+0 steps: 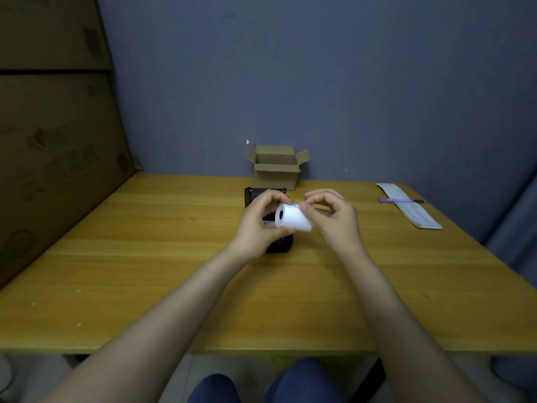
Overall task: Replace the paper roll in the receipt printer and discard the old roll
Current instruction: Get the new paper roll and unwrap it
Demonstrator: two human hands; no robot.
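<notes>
We see two bare forearms reaching out over a yellow wooden desk [145, 257], both hands meeting above a small black receipt printer [279, 242]. The left hand [258, 228] is closed around a white paper roll [292, 218], its fingers [271, 197] curled over the top of the roll and the thumb pressed up from below, so the roll sits between them with its dark core hole facing us. The right hand [334, 219] meets the roll's far end: thumb and forefinger are pinched together at the roll's upper edge, beside a small blue mark, and we judge they are picking at the loose end of the paper; the other right fingers are curled loosely and touch nothing. The roll is held in the air just above the printer, not inside it. The printer's lid seems to be open behind the left fingers, though the hands hide most of the bay, so we cannot tell whether an old roll remains in it. We judge the task is about midway: a full roll is in hand, and seating it, feeding the paper and closing the lid remain. Beyond the fingers stands a small open cardboard box [276, 170]; well to the right lie a paper slip [412, 212] and a pen [401, 200].
</notes>
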